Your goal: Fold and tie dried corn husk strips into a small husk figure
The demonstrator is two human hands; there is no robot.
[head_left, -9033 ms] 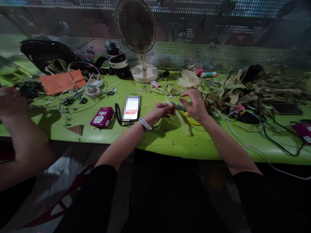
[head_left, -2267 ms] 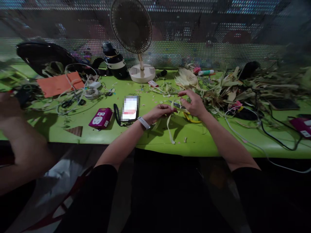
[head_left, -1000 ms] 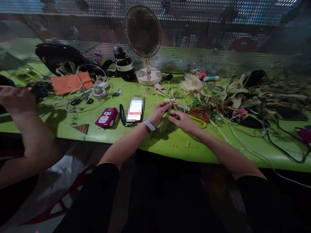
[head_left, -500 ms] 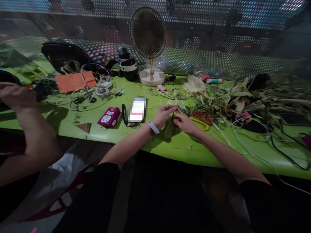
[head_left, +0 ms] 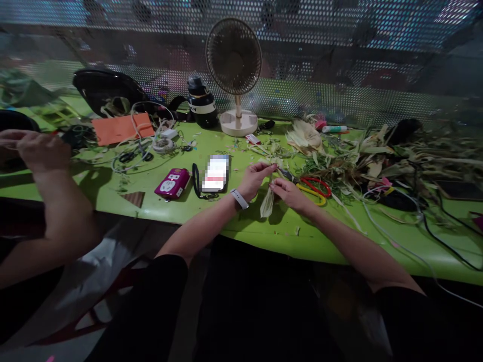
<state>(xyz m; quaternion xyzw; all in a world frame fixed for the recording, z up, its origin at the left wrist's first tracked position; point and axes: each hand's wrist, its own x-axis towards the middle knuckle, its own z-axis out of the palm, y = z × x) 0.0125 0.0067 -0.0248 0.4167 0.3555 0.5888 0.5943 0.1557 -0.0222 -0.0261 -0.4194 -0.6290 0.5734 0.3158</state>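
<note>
Between my hands is a pale corn husk strip point(head_left: 267, 203), gathered narrow at the top and flaring out below. My left hand point(head_left: 258, 179), with a light band on its wrist, pinches the upper part of the husk. The fingers of my right hand point(head_left: 290, 193) are closed on its narrow middle, just below the left fingertips. Just beyond my right hand lie scissors with red and yellow handles point(head_left: 317, 187) on the green table point(head_left: 241, 221). A phone point(head_left: 216, 173) with a lit, blurred screen lies left of my left hand.
A heap of dried husks point(head_left: 347, 156) spreads over the right side, with cables point(head_left: 381, 241) in front. At the back stand a fan point(head_left: 238, 123) and a dark bottle point(head_left: 204, 108). A magenta power socket point(head_left: 172, 184) lies to the left. Another person's hand point(head_left: 43, 151) is at far left.
The lower husk has swung out and shows more plainly below my fingers. My hands keep nearly the same place and grip. The other person's hands have shifted right, and the view has tilted slightly.
</note>
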